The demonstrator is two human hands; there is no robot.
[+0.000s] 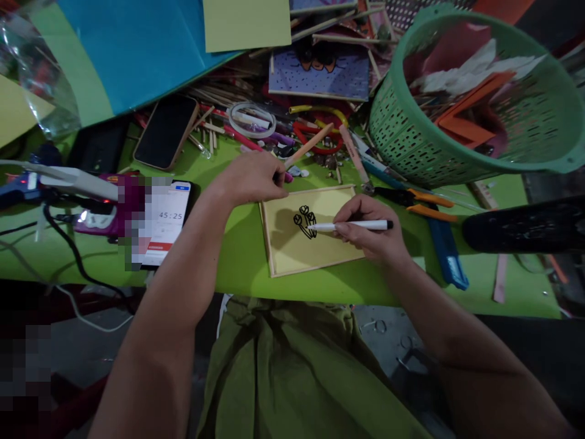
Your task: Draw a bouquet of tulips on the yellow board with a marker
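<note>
A yellow card (287, 250) edged with thin wooden sticks lies on the green table. Black flower shapes (305, 221) with stems are drawn near its middle. My right hand (372, 235) is closed around a white marker pen (365, 225), its tip touching the drawn stems and its black end pointing right. My left hand (256, 177) is curled at the card's upper left corner, the fingertips bent down on the edge and partly hidden. Just beyond those fingers, a flat wooden stick (313, 145) slants up to the right.
To the right stand a green basket (388, 122) of scraps, orange-handled pliers (429, 204) and a blue cutter (448, 250). A lit phone (171, 222) lies left, a dark phone (167, 131) behind it. Sticks, pens and a purple decorated panel (320, 76) crowd the back.
</note>
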